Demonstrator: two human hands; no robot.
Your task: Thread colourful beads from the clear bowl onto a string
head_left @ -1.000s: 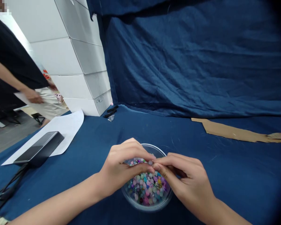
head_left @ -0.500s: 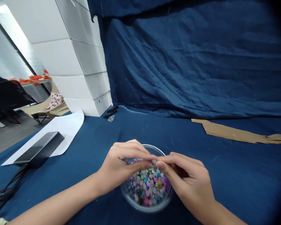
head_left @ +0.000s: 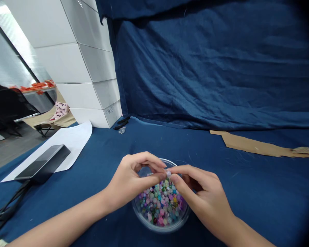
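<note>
A clear round bowl full of small beads in pink, purple, green, blue and clear tones stands on the blue cloth, below both hands. Over its far half, my right hand pinches a pale, see-through bead between thumb and index finger. My left hand meets it from the other side. Its thumb and middle fingertip are closed right beside the bead, its index finger lifted a little above. Whether anything thin is in the left pinch is too small to make out.
White boxes are stacked at the back left. A dark device with cables lies on white paper. Torn cardboard lies at the right. Small black items and a clear plastic scrap lie near the boxes.
My left index finger has lifted off from the right fingertips, and the hands have parted slightly. The pale bead now shows more plainly between them. The bowl stays in place.
</note>
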